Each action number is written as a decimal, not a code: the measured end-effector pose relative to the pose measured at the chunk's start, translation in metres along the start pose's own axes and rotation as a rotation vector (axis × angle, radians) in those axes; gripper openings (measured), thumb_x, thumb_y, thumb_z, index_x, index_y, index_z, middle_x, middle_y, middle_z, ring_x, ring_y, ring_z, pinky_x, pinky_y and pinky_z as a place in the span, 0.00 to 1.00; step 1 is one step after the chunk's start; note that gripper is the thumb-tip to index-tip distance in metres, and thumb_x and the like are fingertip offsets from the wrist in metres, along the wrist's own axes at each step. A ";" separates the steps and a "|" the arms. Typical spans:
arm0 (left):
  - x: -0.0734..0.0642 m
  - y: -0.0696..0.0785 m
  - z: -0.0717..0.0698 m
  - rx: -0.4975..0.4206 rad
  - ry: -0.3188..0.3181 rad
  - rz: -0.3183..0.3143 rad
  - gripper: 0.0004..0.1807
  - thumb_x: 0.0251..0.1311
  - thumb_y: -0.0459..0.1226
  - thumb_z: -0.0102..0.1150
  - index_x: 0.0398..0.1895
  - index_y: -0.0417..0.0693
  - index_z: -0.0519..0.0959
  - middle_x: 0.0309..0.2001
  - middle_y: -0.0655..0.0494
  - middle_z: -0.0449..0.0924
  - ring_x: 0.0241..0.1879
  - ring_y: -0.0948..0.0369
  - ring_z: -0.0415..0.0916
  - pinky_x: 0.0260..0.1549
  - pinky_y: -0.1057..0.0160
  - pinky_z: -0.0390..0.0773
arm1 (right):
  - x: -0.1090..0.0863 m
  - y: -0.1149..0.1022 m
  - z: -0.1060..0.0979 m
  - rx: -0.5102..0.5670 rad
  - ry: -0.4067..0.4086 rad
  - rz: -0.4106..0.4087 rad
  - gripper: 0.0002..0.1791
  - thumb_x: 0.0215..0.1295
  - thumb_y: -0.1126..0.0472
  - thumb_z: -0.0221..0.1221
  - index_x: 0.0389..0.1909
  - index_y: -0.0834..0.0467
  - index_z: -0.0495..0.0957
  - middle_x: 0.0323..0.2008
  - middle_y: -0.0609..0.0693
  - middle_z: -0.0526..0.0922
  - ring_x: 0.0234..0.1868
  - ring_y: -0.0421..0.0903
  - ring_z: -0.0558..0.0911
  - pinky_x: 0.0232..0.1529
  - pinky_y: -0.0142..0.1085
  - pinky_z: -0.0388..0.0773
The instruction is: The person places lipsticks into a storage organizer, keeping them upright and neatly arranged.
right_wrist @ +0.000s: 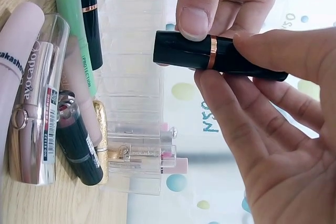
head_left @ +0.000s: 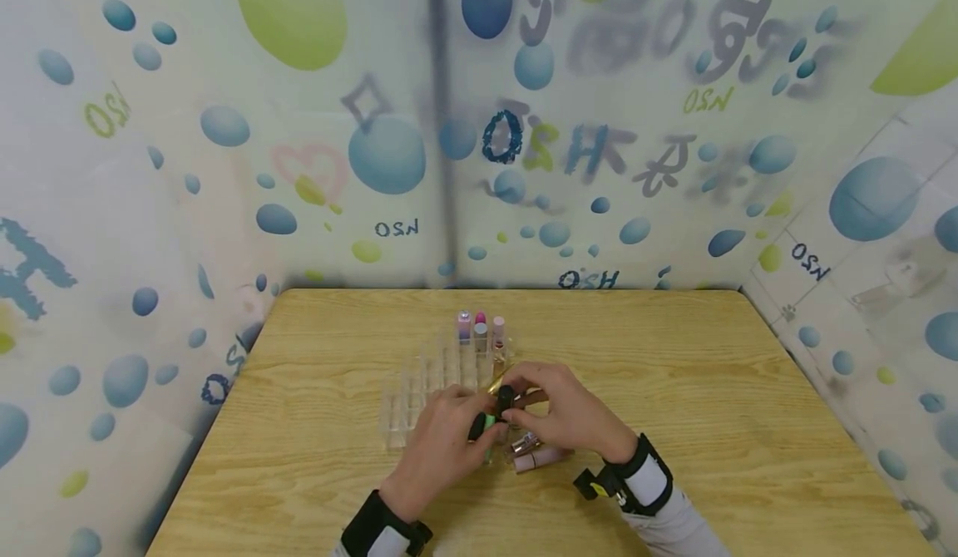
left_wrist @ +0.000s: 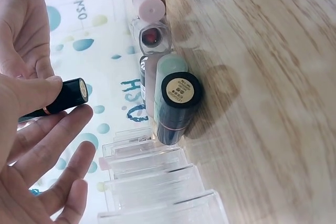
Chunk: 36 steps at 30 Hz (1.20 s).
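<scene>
A black lipstick [right_wrist: 181,50] with a rose-gold band is held between both hands, level and capped. My left hand [head_left: 445,432] pinches one end with thumb and fingertips. At the other end, my right hand [head_left: 572,414] grips it between thumb and fingers. Just below and in front of the hands lie several cosmetics: another black lipstick [left_wrist: 178,108], a green tube [right_wrist: 77,30], a pale pink tube [head_left: 540,459], a silver-and-clear lipstick [right_wrist: 38,108], a dark tube [right_wrist: 79,148] and a gold tube [right_wrist: 103,135].
Behind the left hand stands a clear stepped organizer [head_left: 447,364] with many compartments. Its far right end holds several tubes, among them a pink-purple one [head_left: 464,324] and a pale pink one [head_left: 498,325]. The wooden table [head_left: 711,391] backs onto a patterned curtain [head_left: 636,158].
</scene>
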<state>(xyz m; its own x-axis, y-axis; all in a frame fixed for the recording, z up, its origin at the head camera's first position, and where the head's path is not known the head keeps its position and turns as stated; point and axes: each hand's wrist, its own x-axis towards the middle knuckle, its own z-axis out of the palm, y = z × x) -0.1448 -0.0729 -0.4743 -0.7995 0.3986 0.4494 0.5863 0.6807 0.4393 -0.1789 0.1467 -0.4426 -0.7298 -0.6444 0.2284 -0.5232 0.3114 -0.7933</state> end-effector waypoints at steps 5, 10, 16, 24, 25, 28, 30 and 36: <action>0.001 0.000 -0.002 0.004 0.008 -0.002 0.12 0.58 0.44 0.74 0.42 0.51 0.87 0.38 0.61 0.89 0.45 0.57 0.84 0.45 0.50 0.82 | 0.002 -0.001 0.001 0.015 0.018 -0.052 0.12 0.69 0.61 0.65 0.52 0.54 0.81 0.47 0.46 0.85 0.47 0.43 0.87 0.48 0.35 0.86; 0.003 -0.002 -0.004 0.004 0.020 0.013 0.12 0.58 0.44 0.74 0.43 0.52 0.87 0.39 0.61 0.90 0.45 0.57 0.85 0.45 0.51 0.81 | 0.003 -0.002 0.002 0.006 0.096 -0.133 0.12 0.68 0.65 0.65 0.51 0.57 0.82 0.45 0.47 0.85 0.45 0.44 0.87 0.46 0.39 0.87; 0.006 -0.008 -0.008 0.054 0.040 0.007 0.18 0.59 0.45 0.73 0.51 0.50 0.86 0.48 0.56 0.88 0.51 0.52 0.82 0.52 0.48 0.81 | 0.004 -0.007 -0.002 -0.114 0.193 -0.148 0.12 0.66 0.62 0.68 0.50 0.53 0.84 0.44 0.42 0.86 0.41 0.39 0.86 0.43 0.42 0.87; -0.006 -0.019 -0.017 0.289 0.068 -0.179 0.28 0.56 0.47 0.74 0.58 0.47 0.83 0.67 0.41 0.75 0.68 0.30 0.65 0.60 0.28 0.68 | 0.010 -0.006 -0.003 -0.144 0.229 -0.195 0.12 0.67 0.62 0.67 0.50 0.55 0.84 0.43 0.44 0.87 0.39 0.39 0.85 0.41 0.43 0.87; -0.007 -0.020 -0.017 0.303 0.055 -0.199 0.29 0.56 0.47 0.74 0.60 0.47 0.83 0.68 0.39 0.74 0.69 0.28 0.63 0.60 0.26 0.68 | 0.010 -0.005 -0.004 -0.145 0.233 -0.196 0.12 0.67 0.62 0.67 0.50 0.56 0.84 0.42 0.43 0.87 0.38 0.39 0.85 0.41 0.43 0.87; -0.008 -0.020 -0.019 0.319 0.014 -0.244 0.29 0.58 0.48 0.72 0.61 0.46 0.82 0.68 0.38 0.74 0.68 0.26 0.63 0.59 0.24 0.67 | 0.014 -0.002 -0.004 -0.156 0.242 -0.192 0.12 0.66 0.61 0.68 0.49 0.56 0.85 0.42 0.43 0.87 0.38 0.38 0.85 0.41 0.42 0.87; -0.009 -0.020 -0.019 0.314 -0.001 -0.263 0.28 0.58 0.47 0.72 0.61 0.45 0.82 0.66 0.37 0.76 0.67 0.26 0.64 0.59 0.24 0.66 | 0.018 -0.001 -0.006 -0.169 0.246 -0.185 0.12 0.66 0.60 0.68 0.49 0.56 0.85 0.42 0.43 0.87 0.39 0.38 0.85 0.42 0.42 0.87; -0.008 -0.020 -0.019 0.324 -0.033 -0.281 0.27 0.59 0.45 0.71 0.61 0.45 0.82 0.64 0.38 0.79 0.66 0.26 0.67 0.60 0.24 0.66 | 0.035 0.003 -0.012 -0.209 0.260 -0.189 0.12 0.65 0.61 0.69 0.49 0.56 0.84 0.41 0.44 0.87 0.39 0.38 0.85 0.43 0.42 0.87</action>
<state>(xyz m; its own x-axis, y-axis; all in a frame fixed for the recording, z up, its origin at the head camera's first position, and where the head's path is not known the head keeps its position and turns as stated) -0.1470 -0.1015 -0.4716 -0.9292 0.1857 0.3195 0.2776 0.9215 0.2717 -0.2113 0.1328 -0.4300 -0.6854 -0.5134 0.5165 -0.7179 0.3576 -0.5972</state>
